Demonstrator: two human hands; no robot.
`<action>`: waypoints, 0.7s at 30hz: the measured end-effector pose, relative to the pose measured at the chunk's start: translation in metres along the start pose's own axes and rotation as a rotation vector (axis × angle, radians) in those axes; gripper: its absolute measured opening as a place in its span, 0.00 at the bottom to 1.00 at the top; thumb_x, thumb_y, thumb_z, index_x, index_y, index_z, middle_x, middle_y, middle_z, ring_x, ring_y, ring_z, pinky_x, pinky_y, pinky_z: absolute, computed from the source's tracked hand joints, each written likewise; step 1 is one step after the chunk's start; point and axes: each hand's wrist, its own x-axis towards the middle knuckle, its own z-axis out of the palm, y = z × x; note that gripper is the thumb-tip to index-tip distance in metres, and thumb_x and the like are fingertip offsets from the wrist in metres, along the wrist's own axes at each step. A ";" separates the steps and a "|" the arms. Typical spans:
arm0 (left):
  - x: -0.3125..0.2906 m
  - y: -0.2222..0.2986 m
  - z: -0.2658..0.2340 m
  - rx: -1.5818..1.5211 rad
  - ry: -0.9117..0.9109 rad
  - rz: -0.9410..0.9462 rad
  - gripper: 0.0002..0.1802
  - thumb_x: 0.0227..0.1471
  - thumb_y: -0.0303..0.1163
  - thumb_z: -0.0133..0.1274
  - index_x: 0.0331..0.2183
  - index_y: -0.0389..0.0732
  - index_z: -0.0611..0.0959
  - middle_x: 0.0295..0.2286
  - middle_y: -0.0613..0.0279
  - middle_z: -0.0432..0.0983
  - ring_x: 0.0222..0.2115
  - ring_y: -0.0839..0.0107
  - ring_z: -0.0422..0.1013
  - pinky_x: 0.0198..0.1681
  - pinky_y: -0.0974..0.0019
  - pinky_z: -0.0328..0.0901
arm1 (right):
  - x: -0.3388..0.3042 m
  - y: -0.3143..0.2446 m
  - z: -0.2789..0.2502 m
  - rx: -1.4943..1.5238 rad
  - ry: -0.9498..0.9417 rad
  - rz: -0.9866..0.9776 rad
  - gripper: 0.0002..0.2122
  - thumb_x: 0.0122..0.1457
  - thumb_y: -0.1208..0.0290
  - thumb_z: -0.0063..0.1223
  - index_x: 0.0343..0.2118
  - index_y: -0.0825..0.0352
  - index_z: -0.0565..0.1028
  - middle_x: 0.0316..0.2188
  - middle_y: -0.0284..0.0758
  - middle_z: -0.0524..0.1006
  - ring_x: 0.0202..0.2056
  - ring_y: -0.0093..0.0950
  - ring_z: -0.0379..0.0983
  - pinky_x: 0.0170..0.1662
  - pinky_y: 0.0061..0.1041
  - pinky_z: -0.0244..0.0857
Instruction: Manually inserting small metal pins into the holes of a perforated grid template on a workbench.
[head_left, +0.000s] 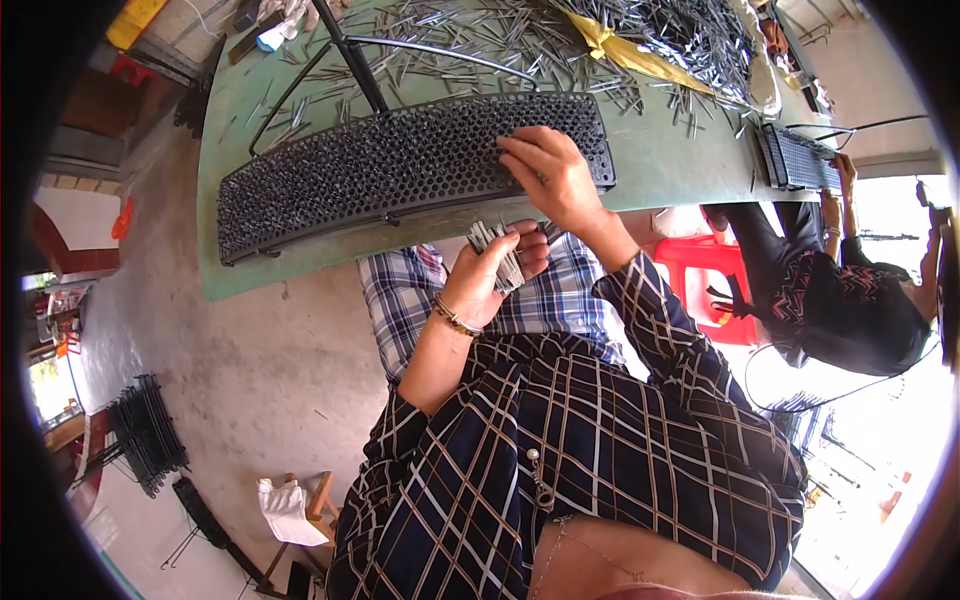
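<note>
A long black panel (330, 190) full of round holes lies across the near edge of the green table. Dark slivers fill its left and middle holes densely; toward the right end more holes show bare. My left hand (475, 280) is closed around a bundle of thin grey metal strips (497, 252), held just below the panel's front edge. Over the right part of the panel, my right hand (562, 182) has its thumb and fingertips drawn together close to the holes. Whatever those fingers pinch is too small to make out.
Loose metal strips (450, 50) are scattered over the table (640, 165), with a big heap (690, 40) beside a yellow cloth band (640, 58). A black metal rod frame (360, 70) rises behind the panel. At right, another person works at a similar panel (790, 160) near a red stool (700, 265).
</note>
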 end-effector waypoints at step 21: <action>0.015 0.003 0.014 0.171 0.050 -0.004 0.13 0.51 0.24 0.46 0.40 0.33 0.75 0.35 0.58 0.74 0.33 0.71 0.71 0.38 0.64 0.70 | 0.006 -0.002 -0.023 0.382 0.048 0.494 0.09 0.52 0.74 0.57 0.37 0.67 0.78 0.29 0.34 0.77 0.29 0.22 0.73 0.32 0.21 0.66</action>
